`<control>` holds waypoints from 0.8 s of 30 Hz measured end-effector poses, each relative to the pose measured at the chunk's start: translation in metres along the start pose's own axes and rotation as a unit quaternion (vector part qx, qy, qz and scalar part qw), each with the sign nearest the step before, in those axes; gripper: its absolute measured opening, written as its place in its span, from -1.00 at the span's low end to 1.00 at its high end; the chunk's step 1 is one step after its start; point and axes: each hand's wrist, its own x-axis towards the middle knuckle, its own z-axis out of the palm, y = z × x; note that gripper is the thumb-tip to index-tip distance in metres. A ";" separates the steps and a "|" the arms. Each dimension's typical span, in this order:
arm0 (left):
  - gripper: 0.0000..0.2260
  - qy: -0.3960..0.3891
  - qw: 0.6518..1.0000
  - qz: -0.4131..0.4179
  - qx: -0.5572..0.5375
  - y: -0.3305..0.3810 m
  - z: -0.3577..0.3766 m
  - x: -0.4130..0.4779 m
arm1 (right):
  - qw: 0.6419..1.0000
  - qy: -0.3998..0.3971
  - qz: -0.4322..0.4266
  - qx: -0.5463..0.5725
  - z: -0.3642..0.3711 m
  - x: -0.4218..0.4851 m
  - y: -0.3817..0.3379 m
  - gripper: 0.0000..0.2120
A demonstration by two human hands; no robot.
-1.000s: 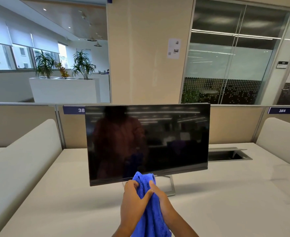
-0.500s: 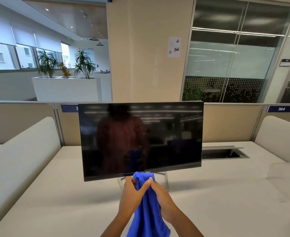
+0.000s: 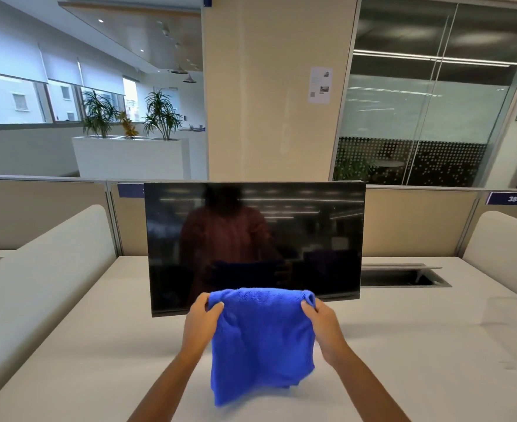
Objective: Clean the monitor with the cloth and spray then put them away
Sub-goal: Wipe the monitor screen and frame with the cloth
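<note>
A blue microfibre cloth (image 3: 261, 339) hangs spread out in front of me, just below the monitor's bottom edge. My left hand (image 3: 200, 322) pinches its upper left corner and my right hand (image 3: 321, 324) pinches its upper right corner. The black monitor (image 3: 254, 239) stands switched off on the white desk (image 3: 83, 345), facing me, with its stand hidden behind the cloth. No spray bottle is in view.
Padded white dividers flank the desk on the left (image 3: 38, 269) and right (image 3: 506, 242). An open cable hatch (image 3: 403, 277) lies in the desk right of the monitor. A clear plastic thing (image 3: 512, 312) sits at the right edge. A beige partition runs behind.
My hands held the cloth bunched together between them; they have moved apart and the cloth is now stretched open. The view has shifted slightly to the right.
</note>
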 end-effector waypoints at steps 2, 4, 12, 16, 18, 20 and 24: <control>-0.89 -0.007 1.000 0.029 -0.011 0.004 -0.006 0.005 | 0.999 0.008 -0.033 -0.041 -0.007 0.007 -0.005 -0.88; -0.90 -0.035 0.997 0.062 -0.021 0.005 -0.012 0.006 | 0.997 -0.001 -0.059 -0.053 -0.014 0.009 -0.006 -0.85; -0.85 -0.305 0.948 -0.054 0.070 -0.047 -0.036 -0.016 | 0.966 -0.181 0.038 -0.181 -0.059 -0.009 0.037 -0.81; -0.93 -0.404 0.892 -0.155 0.132 -0.074 -0.035 -0.029 | 0.906 -0.321 0.184 -0.207 -0.078 -0.015 0.058 -0.86; -0.96 -0.400 0.892 -0.183 0.105 -0.080 -0.032 -0.033 | 0.896 -0.332 0.214 -0.203 -0.082 -0.014 0.063 -0.79; -0.88 -0.367 0.909 -0.185 0.070 -0.079 -0.029 -0.033 | 0.909 -0.309 0.216 -0.180 -0.082 -0.011 0.063 -0.78; -0.81 -0.278 0.948 -0.144 0.062 -0.068 -0.015 -0.028 | 0.943 -0.218 0.187 -0.166 -0.073 -0.001 0.059 -0.77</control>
